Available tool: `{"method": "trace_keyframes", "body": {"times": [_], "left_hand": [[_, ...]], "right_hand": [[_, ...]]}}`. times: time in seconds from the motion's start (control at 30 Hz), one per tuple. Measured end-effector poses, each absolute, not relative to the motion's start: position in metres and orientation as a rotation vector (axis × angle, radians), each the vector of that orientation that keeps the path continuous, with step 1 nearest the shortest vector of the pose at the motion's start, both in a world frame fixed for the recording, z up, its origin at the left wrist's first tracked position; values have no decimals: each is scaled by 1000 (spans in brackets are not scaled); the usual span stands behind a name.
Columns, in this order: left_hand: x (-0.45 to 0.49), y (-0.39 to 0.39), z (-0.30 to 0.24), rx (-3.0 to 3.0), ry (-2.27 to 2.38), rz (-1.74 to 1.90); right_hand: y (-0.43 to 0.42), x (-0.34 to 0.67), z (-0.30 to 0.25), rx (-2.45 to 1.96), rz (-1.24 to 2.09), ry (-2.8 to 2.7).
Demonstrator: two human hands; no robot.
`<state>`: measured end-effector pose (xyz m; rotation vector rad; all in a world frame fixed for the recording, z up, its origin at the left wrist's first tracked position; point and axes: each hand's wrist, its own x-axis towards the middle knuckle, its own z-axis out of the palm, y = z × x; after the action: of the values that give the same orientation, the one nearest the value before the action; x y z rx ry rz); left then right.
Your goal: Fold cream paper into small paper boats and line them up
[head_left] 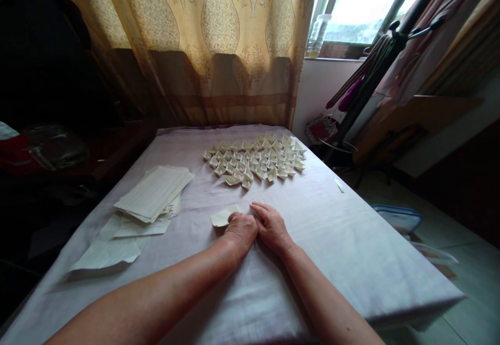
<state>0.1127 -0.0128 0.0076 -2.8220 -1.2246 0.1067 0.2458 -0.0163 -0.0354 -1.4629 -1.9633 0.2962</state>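
My left hand (pixel 242 231) is closed on a small folded piece of cream paper (pixel 221 217), low over the table. The paper sticks out on the left of the fist; the rest of it is hidden under my fingers. My right hand (pixel 274 226) lies against the left one, its fingers stretched out close to the cloth. Whether its fingertips touch the paper cannot be seen. Beyond both hands stand rows of small folded paper boats (pixel 250 165), several of them packed close together.
A loose stack of paper sheets (pixel 154 194) lies on the left of the table (pixel 363 251), which has a pale cloth. A small white scrap (pixel 339 185) is near its right edge. Behind hangs a patterned curtain (pixel 219 32); a dark coat stand (pixel 375 74) leans at the right.
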Motion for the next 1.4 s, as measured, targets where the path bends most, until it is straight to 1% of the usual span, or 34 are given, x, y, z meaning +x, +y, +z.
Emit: {"method": "trace_keyframes", "body": {"times": [0.33,0.57,0.67,0.7,0.8,0.87,1.0,1.13,1.27,1.4], "left_hand": [[99,-11,9,-2788,-1200,72],[63,-13,11,-2799,-1071,-89],[42,-18,11,-2825,-1000,-165],[34,-20,10,-2831,-971,-237],[10,-25,1,-2760,-943,-838],[-3,-29,-4,-2766,-981,-972],[-20,-43,-3,-2788,-1085,-852],[-22,-57,1,-2731,-1027,-749],[-19,-62,-2,-2675,-1012,-806],[-20,-63,-2,-2703,-1055,-890]], "right_hand": [[-16,247,-35,-1463,309,-1911],[-18,249,-32,-1450,314,-1922],[-22,249,-27,-1423,270,-2030],[-24,249,-25,-1408,238,-2091],[-29,241,-17,-1339,158,-2262],[-32,232,-12,-1271,130,-2348],[-36,213,-5,-1133,72,-2519],[-40,202,-6,-1088,-51,-2572],[-43,197,-6,-1010,-160,-2519],[-44,190,-7,-861,-136,-2512]]}}
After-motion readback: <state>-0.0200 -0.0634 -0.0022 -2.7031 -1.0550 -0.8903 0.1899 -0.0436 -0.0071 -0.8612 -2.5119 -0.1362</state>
